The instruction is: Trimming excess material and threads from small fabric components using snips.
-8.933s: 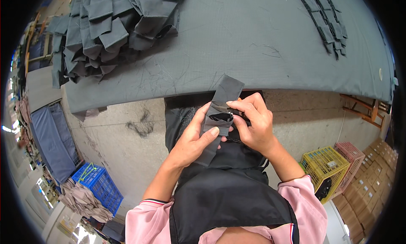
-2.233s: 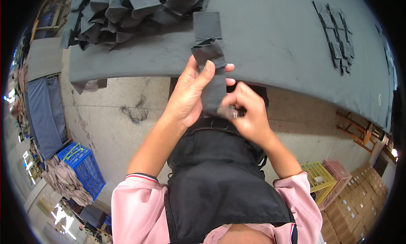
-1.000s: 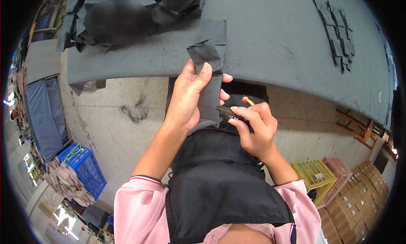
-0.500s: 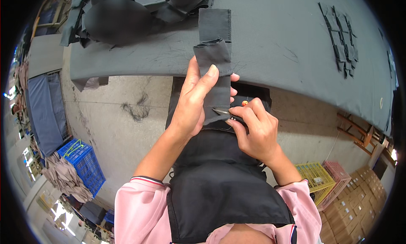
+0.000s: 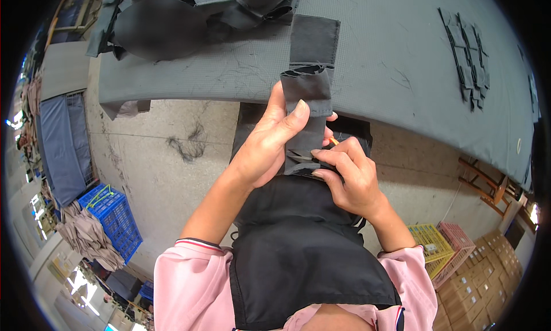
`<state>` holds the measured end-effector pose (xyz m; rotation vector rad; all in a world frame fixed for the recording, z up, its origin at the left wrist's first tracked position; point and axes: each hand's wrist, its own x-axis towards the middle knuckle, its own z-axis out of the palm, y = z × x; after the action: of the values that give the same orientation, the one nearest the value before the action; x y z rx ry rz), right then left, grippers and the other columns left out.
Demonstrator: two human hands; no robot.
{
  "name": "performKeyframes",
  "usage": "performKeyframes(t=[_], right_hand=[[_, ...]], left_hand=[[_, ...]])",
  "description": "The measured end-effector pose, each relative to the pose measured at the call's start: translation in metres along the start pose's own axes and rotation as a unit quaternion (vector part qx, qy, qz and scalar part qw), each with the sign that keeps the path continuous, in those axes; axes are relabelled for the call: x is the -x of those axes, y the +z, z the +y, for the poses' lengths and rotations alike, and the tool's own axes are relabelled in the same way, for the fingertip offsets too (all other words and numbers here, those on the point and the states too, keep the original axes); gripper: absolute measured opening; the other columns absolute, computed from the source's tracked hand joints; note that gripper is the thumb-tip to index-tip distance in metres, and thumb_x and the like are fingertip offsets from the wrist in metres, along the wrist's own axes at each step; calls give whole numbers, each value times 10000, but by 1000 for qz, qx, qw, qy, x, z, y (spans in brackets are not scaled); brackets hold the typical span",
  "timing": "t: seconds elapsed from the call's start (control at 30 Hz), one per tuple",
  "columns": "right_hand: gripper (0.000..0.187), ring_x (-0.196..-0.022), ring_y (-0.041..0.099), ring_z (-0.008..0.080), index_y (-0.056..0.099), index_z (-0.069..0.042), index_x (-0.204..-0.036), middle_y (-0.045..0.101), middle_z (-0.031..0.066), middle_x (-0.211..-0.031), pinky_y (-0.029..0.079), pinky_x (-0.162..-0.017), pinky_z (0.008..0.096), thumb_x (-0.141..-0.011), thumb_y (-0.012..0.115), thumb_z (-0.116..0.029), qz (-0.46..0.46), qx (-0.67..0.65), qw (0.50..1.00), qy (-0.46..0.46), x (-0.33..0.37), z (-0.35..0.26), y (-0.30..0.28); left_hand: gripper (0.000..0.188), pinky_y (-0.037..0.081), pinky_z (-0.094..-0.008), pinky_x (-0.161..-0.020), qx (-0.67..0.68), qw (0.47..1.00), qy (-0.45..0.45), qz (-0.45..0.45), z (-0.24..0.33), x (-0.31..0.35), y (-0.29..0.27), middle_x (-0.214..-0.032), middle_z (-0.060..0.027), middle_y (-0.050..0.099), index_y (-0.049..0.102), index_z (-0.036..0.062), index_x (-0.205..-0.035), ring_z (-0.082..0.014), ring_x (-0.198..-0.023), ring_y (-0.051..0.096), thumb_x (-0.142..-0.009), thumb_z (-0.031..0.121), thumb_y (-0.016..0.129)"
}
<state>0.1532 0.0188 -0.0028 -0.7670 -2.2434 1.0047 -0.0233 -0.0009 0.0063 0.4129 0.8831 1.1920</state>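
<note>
A strip of joined dark grey fabric pieces (image 5: pixel 307 90) hangs over the table's near edge, its far piece lying flat on the tabletop. My left hand (image 5: pixel 261 144) grips the strip from the left, thumb on top and fingertips showing at the right side. In my right hand (image 5: pixel 353 179) is a pair of thread snips (image 5: pixel 301 156), pinched between thumb and fingers. The slim blades point left across the strip's near end, where a fold of cloth lies beside them. Most of the snips' handle is hidden by my fingers.
A grey-covered table (image 5: pixel 390 55) spans the far side, with heaped dark fabric pieces (image 5: pixel 247 10) at left and joined small pieces (image 5: pixel 468 58) at right. A blue crate (image 5: pixel 117 222) stands left; a yellow crate (image 5: pixel 427 242) and cardboard boxes (image 5: pixel 482 279) are right. Thread tangles (image 5: pixel 189 144) litter the floor.
The strip has shifted to the right and slightly nearer, and its far end now leans right. My left hand has moved along with it. The snips remain at the strip's near end.
</note>
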Motion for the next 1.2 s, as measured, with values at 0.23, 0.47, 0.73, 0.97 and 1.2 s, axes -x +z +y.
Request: performKeyframes(t=[0.23,0.47,0.73,0.97,1.2], right_hand=[[365,-631,570,200,637,1,-962,539,67,-757,489,-558,312,-614,744,27,24,58,996,-64,7,4,5],[317,-679,517,160,640,-27,-986,525,53,-805,430,-571,272,-684,736,-38,101,-68,989,86,19,11,-2],[471,-539,422,144,648,-68,-1018,446,38,-729,361,-470,261,-586,655,119,130,-32,988,72,-20,25,9],[131,-538,377,18,500,-64,-870,439,-43,-744,328,-419,176,-951,519,-165,286,-428,816,263,-43,31,10],[166,-683,488,28,540,-41,-835,550,-22,-766,421,-598,203,-909,599,-177,76,-525,771,351,-48,42,12]], left_hand=[[413,507,-343,-823,21,999,-42,-6,3,0,0,-1102,-138,556,328,144,-1289,-179,-936,593,-973,368,470],[579,522,-361,-796,57,994,-96,19,-5,-3,-13,-1133,-145,542,212,133,-1407,-199,-943,596,-967,426,449],[934,513,-377,-848,-108,994,-27,-3,-16,13,9,-1321,-141,414,-50,164,-1502,-207,-1010,575,-714,-79,390],[667,547,-334,-703,-78,996,-27,15,-42,28,6,-1245,-212,465,83,117,-1431,-230,-838,629,-908,60,494],[669,253,-511,-1072,-535,821,200,-5,-30,15,-5,-1458,-271,145,573,-65,-974,-397,-1342,244,-664,487,789]])
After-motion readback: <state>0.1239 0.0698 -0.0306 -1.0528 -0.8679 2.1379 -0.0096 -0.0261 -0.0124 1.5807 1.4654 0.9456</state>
